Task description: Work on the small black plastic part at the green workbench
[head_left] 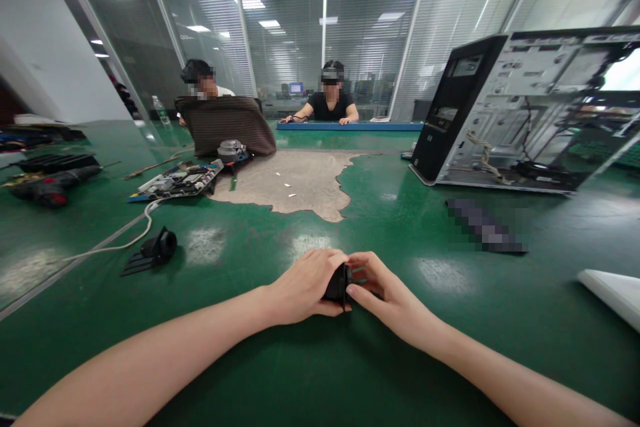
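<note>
Black flanged plastic piece (334, 287) sits between left fingers (332, 257) gripping it and right fingers (366, 260) pinching its rim, handling apparently unfinished, while a round-ended black plastic piece (159, 247) lies left of them, untouched on the green worktop (250, 250).

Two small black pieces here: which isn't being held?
The black piece on the green table, beside the pale cable; the left hand grasps the other piece, right hand at its edge.
</note>
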The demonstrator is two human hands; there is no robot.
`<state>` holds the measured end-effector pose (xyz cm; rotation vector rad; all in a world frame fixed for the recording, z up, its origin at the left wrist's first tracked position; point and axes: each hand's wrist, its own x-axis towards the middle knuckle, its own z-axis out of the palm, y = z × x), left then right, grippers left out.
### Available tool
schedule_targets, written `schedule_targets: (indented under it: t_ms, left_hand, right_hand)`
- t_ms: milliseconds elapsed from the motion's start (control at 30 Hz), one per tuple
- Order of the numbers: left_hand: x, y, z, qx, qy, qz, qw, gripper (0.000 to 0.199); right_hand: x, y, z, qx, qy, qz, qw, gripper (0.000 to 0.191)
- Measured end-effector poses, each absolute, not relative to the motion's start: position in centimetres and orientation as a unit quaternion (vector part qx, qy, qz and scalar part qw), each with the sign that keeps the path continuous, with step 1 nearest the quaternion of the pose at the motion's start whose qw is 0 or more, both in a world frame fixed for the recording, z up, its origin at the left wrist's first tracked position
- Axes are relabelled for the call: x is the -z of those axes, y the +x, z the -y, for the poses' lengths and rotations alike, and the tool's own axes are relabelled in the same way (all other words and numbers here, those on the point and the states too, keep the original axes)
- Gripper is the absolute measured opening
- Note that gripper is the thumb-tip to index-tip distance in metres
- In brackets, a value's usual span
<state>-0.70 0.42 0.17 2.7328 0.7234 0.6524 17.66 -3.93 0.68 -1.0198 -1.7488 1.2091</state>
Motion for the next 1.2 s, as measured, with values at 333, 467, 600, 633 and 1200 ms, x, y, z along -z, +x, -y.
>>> schedule_targets:
  t_ms: [333, 467, 600, 633, 1200]
  left_hand:
    - [-0.32, -0.76, -0.39, -0.224, 0.937, -0.241, 0.117, 0.061]
    - [-0.3, -0.73, -0.36, -0.226, 0.936, -0.243, 0.115, 0.062]
    - [-0.23, -0.75, -0.37, -0.224, 0.938, -0.241, 0.11, 0.064]
    - [-0.22, -0.76, -0.38, -0.224, 0.938, -0.239, 0.109, 0.064]
    - [-0.21, -0.66, -0.4, -0.227, 0.935, -0.247, 0.112, 0.061]
  right_hand:
    - [-0.13, 17.82, 4.06, -0.468, -0.365, 0.698, 0.402, 0.016]
    - [-0.16, 17.71, 3.94, -0.494, -0.386, 0.668, 0.4, 0.015]
    - [-0.38, 17.68, 3.84, -0.502, -0.397, 0.663, 0.389, 0.022]
    - [-0.43, 17.69, 3.83, -0.505, -0.394, 0.665, 0.384, 0.021]
    - [-0.18, 17.62, 3.71, -0.52, -0.385, 0.648, 0.402, 0.018]
